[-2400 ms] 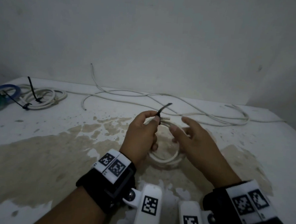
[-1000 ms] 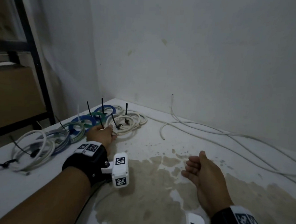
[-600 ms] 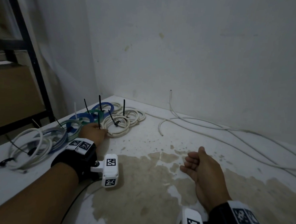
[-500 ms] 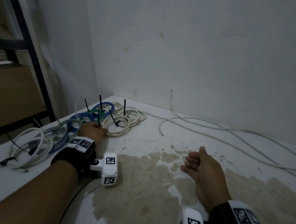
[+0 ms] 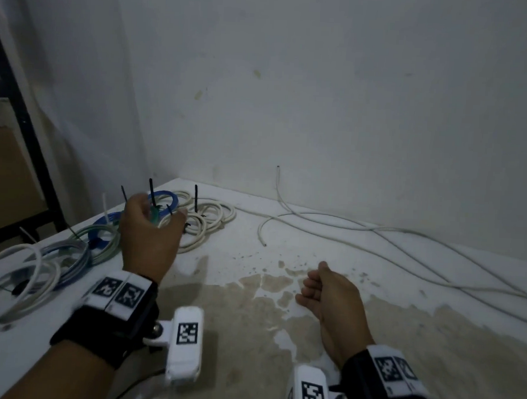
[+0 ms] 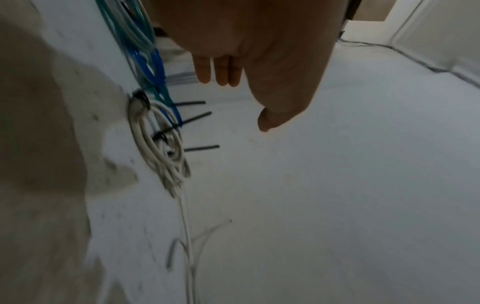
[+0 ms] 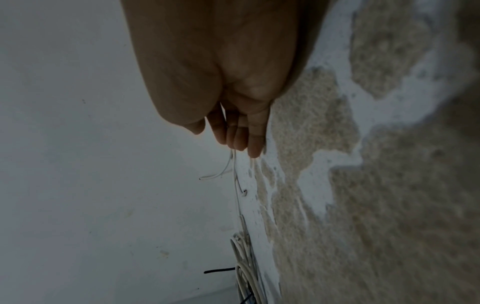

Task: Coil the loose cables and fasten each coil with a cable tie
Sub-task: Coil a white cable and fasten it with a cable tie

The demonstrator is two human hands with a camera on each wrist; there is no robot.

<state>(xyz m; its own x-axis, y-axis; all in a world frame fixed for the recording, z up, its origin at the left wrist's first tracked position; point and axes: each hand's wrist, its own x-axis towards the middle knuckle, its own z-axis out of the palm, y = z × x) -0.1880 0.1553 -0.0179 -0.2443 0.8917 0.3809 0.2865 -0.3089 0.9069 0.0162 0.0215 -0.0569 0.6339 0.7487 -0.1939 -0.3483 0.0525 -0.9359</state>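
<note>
The white table (image 5: 374, 266) is stained brown. Tied coils (image 5: 206, 223) lie left, their black ties (image 5: 195, 197) pointing up, and a loose cable (image 5: 361, 235) stretches sideways. The left hand (image 5: 148, 239) hangs spread and empty over the coils; the right hand (image 5: 330, 297) is loosely curled and empty.

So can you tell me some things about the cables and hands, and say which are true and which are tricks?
1. The left hand holds a cable tie. False: it is empty, fingers relaxed above the coils.
2. A blue coil lies near the corner. True.
3. The white coil has black ties sticking up. True.
4. The long white cable is already coiled. False: it sprawls loose along the wall.
5. The right hand holds nothing. True.
</note>
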